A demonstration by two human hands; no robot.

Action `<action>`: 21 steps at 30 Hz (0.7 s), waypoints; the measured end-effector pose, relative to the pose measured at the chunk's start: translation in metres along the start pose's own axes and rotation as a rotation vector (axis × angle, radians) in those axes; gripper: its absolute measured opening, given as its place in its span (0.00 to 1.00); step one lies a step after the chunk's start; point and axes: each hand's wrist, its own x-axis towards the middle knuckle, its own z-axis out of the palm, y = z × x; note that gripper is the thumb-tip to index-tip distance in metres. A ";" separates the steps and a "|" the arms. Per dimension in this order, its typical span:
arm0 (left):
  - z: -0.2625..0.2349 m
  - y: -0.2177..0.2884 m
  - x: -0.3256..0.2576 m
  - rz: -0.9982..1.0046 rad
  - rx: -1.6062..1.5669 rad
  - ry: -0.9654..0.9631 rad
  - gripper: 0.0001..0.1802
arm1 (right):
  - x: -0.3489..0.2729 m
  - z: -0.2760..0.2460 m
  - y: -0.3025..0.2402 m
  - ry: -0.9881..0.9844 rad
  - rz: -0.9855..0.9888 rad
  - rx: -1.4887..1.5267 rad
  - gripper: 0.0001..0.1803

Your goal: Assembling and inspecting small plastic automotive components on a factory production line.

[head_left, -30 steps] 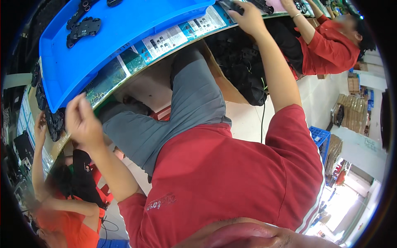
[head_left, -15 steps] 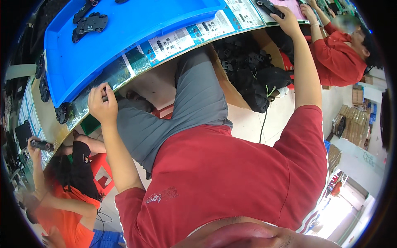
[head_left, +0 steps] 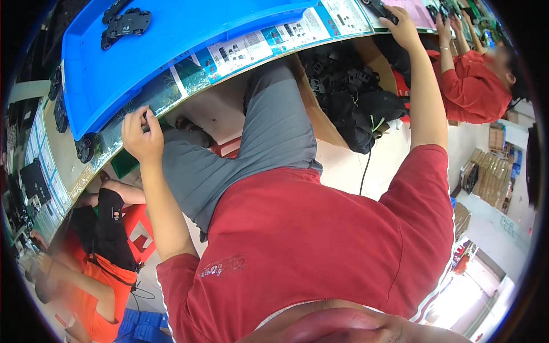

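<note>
My left hand (head_left: pixel 143 137) is curled at the counter (head_left: pixel 171 94) edge, my right hand (head_left: pixel 403 28) grips a black part (head_left: pixel 377 8) upper right.

Workbench (head_left: pixel 86 174), long, curves across top of view; near edge lined with printed instruction sheets (head_left: pixel 251 48) under clear cover. Blue plastic tray (head_left: pixel 189 34) lies flat mid-bench, near bench's near edge. Black moulded parts (head_left: pixel 126 26) at tray's far left corner. More black parts (head_left: pixel 86 148) on bench surface left of tray, one at near edge. Pink sheet (head_left: pixel 420 11) toward right end.
</note>
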 end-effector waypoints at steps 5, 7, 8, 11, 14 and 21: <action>-0.001 -0.001 0.000 0.025 0.016 0.010 0.03 | 0.001 0.019 0.018 0.090 -0.043 -0.061 0.31; 0.003 0.002 0.004 0.022 -0.078 0.013 0.04 | 0.010 0.031 0.066 0.174 -0.097 -0.180 0.35; 0.000 0.005 0.001 0.007 -0.102 0.016 0.04 | 0.010 0.035 0.056 0.212 -0.080 -0.146 0.35; -0.011 0.036 -0.014 -0.131 -0.245 -0.045 0.05 | -0.038 0.032 -0.026 0.256 0.028 -0.006 0.36; -0.007 0.076 -0.028 -0.210 -0.515 -0.246 0.06 | -0.110 0.044 -0.088 0.214 0.114 0.229 0.34; 0.031 0.131 -0.078 -0.616 -1.464 -0.679 0.27 | -0.208 0.104 -0.279 -0.278 -0.375 0.639 0.33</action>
